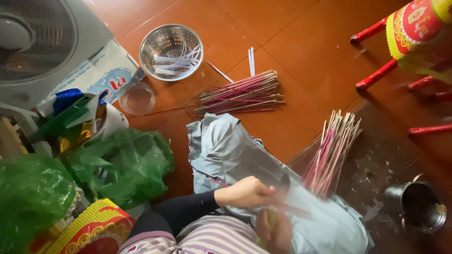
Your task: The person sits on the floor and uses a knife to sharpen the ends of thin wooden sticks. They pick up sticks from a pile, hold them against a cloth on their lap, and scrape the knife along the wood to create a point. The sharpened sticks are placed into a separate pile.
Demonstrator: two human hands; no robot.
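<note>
My left hand (245,192), in a dark sleeve, is closed around the lower end of a bundle of pink-and-tan incense sticks (332,153) that fans up and to the right, blurred by motion. My right hand (275,230) sits just below it over my striped lap, also blurred; its grip is unclear. Both hands are above a grey cloth (226,150) spread on the floor. A second bundle of incense sticks (240,93) lies flat on the orange tiles farther away.
A metal colander (150,42) holds white paper strips, with a clear plastic bowl (137,99) beside it. Green plastic bags (122,164) and a fan (37,42) crowd the left. Red stool legs (376,70) stand top right; a metal cup (421,207) sits bottom right.
</note>
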